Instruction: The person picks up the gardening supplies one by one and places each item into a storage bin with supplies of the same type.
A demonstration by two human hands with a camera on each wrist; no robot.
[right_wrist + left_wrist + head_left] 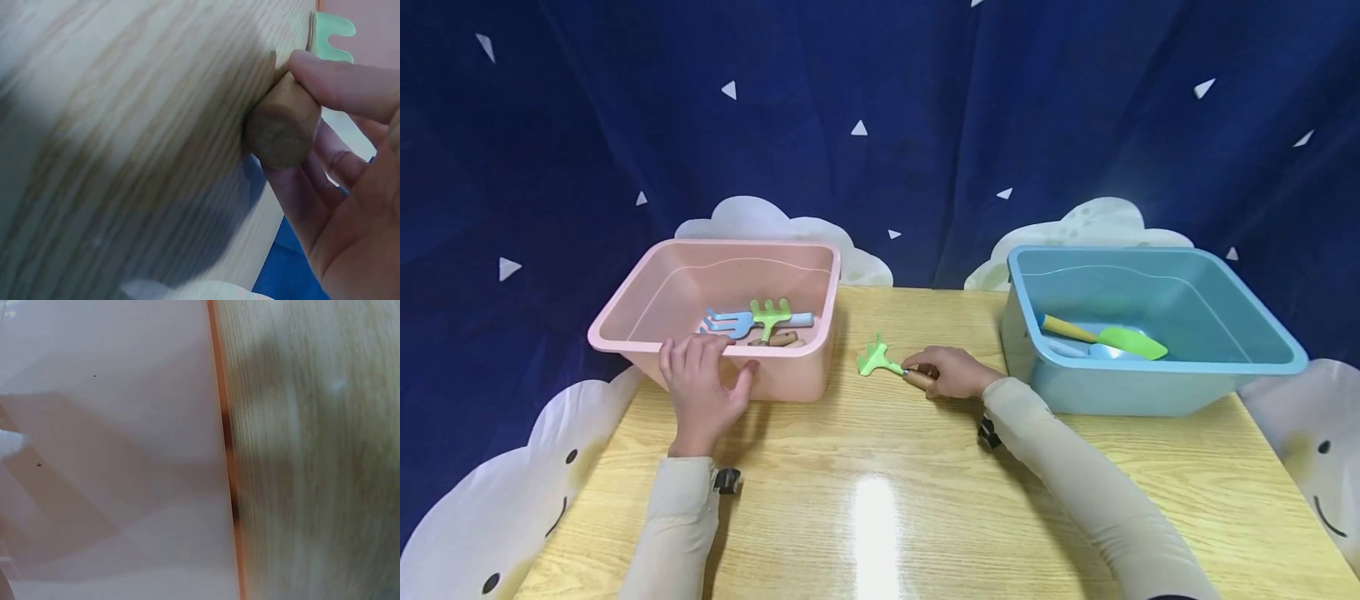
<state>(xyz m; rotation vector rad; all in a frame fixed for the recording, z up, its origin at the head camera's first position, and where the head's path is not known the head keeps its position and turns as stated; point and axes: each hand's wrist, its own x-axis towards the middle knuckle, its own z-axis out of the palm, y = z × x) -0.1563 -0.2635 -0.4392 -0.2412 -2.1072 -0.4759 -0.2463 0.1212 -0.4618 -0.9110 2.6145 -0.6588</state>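
A small green hand rake with a wooden handle lies on the table between two bins. My right hand pinches that handle between thumb and fingers; in the right wrist view the round end of the wooden handle faces the camera. On the left, my left hand grips the front rim of a pink bin, fingers over the edge and thumb on the outside. Inside this bin are a blue hand fork, another green rake and wooden handles, partly hidden by the front wall.
To the right stands a blue bin holding a green trowel with a yellow handle and a light blue tool, partly hidden. Both bins sit on a wooden table. Behind it hangs a dark blue curtain with white triangles and clouds.
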